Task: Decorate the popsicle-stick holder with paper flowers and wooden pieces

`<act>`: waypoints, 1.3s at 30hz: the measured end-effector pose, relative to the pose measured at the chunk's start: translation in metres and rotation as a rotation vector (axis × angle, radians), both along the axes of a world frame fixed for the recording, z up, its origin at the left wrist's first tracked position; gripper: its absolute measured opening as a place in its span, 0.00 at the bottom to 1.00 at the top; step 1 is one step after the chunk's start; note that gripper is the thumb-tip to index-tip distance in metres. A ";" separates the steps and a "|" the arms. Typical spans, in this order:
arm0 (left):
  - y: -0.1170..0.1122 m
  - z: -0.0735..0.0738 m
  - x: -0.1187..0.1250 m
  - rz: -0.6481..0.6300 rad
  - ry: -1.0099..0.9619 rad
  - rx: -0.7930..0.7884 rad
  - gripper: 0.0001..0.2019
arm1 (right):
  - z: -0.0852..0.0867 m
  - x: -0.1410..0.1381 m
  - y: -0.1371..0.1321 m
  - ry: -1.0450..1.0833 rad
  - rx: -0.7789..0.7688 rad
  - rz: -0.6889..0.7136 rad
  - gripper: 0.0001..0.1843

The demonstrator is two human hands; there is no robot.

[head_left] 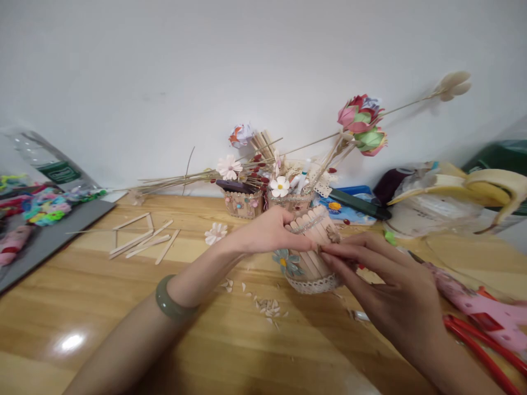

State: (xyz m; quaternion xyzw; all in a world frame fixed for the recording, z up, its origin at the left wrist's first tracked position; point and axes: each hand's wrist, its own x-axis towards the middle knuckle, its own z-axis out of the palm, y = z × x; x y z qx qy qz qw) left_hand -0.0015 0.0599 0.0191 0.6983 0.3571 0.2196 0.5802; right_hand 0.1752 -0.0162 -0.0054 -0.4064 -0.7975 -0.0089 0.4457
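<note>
My left hand (274,230) grips the rim of a pot made of craft sticks (315,263), which leans to one side above the wooden table. White lace runs round its lower edge, a glittery band circles the top, and a blue-grey flower (287,262) with a yellow centre is on its side. At the pot's front, the thumb and finger of my right hand (379,280) are pinched together against the sticks. Whatever they hold is too small to make out. Small pale petal-like pieces (268,307) lie scattered on the table below.
Behind stand decorated stick pots (242,206) with dried stems and paper flowers (362,118). Loose craft sticks (144,241) and a white flower (216,233) lie left. Rightward are a pink glue gun (473,302), red-handled pliers or scissors (486,351) and tape (498,184).
</note>
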 end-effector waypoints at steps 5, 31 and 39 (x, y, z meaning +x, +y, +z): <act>-0.002 0.000 0.000 0.012 0.031 0.011 0.10 | 0.002 0.001 -0.001 -0.059 0.017 -0.046 0.08; -0.001 -0.003 0.000 -0.042 0.020 0.055 0.06 | 0.005 0.013 0.002 -0.390 0.261 -0.046 0.07; -0.003 0.000 0.000 -0.049 0.043 0.072 0.07 | 0.005 0.012 0.004 -0.256 0.144 -0.007 0.07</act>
